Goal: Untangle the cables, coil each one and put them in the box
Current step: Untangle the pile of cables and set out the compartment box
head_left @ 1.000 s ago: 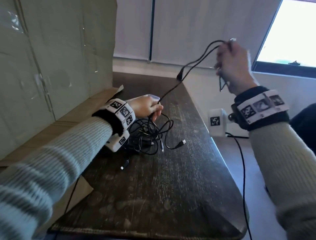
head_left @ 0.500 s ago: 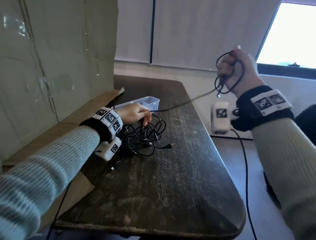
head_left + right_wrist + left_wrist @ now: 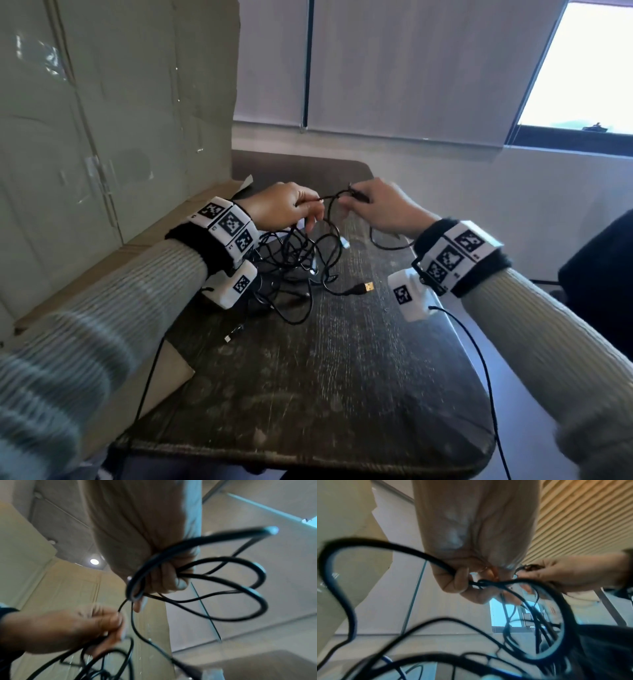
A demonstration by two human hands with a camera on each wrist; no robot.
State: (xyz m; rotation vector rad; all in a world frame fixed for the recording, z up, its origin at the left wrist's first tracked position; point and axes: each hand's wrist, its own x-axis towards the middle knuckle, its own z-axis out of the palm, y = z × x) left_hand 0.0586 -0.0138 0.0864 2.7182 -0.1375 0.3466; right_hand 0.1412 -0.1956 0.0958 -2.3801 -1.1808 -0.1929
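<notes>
Early stage: left hand [image 3: 286, 207] pinches thin black cable [image 3: 329, 198] above dark wooden table [image 3: 342, 377]; black cable tangle [image 3: 294, 263] below, uncoiled. Right hand [image 3: 380, 209] clamps several gathered loops. Clear plastic box [image 3: 274, 235] hidden behind tangle. Tall cardboard sheet [image 3: 120, 102] crowds left edge.

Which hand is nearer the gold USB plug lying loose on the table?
Right. The right hand is raised above the table, up and slightly right of the USB plug, holding coiled black cable. The left hand is farther off, up and to the plug's left.
</notes>
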